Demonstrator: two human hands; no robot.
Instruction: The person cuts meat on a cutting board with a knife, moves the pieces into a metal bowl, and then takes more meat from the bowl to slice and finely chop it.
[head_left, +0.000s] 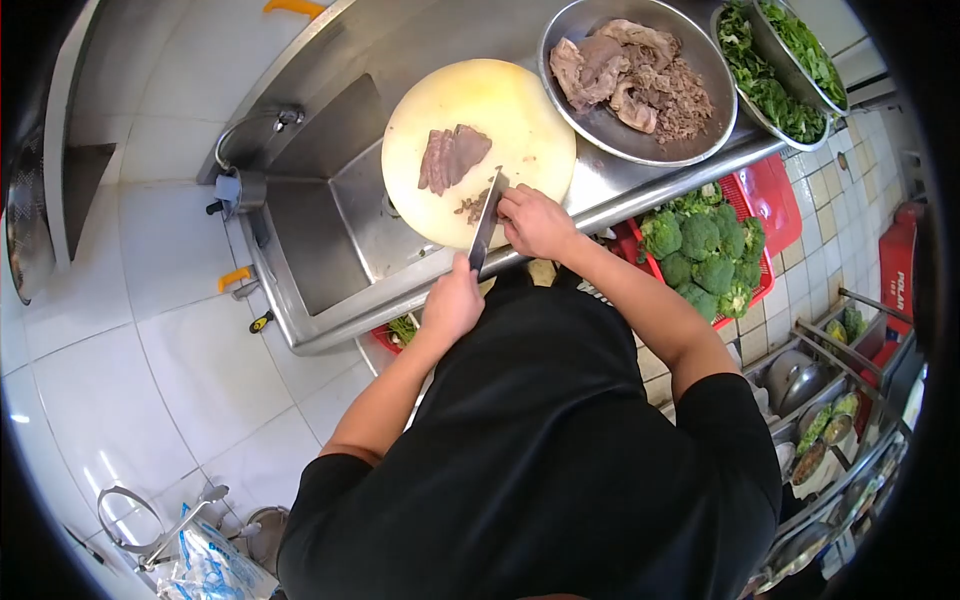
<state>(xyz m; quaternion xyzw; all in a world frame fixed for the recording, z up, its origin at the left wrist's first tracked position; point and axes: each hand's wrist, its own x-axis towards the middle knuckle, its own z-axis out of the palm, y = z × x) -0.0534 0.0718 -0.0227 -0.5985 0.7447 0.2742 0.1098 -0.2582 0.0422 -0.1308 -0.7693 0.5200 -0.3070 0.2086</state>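
My left hand [452, 302] is wrapped round the handle of a kitchen knife [487, 222], its blade pointing away from me across the round cutting board [545, 120]. My right hand [537, 222] sits just right of the blade, fingers curled down on a piece of cooked meat that they mostly hide. Small cut bits of meat [470, 208] lie left of the blade. Farther up the board rests a larger portion of sliced brown meat [452, 158], apart from both hands.
The board lies partly over a steel sink [335, 225]. A metal bowl [722, 140] of cooked meat stands at its right, with bowls of leafy greens [800, 120] beyond. Below the counter edge is a red basket [768, 270] of broccoli [705, 240]. A faucet [285, 118] is at left.
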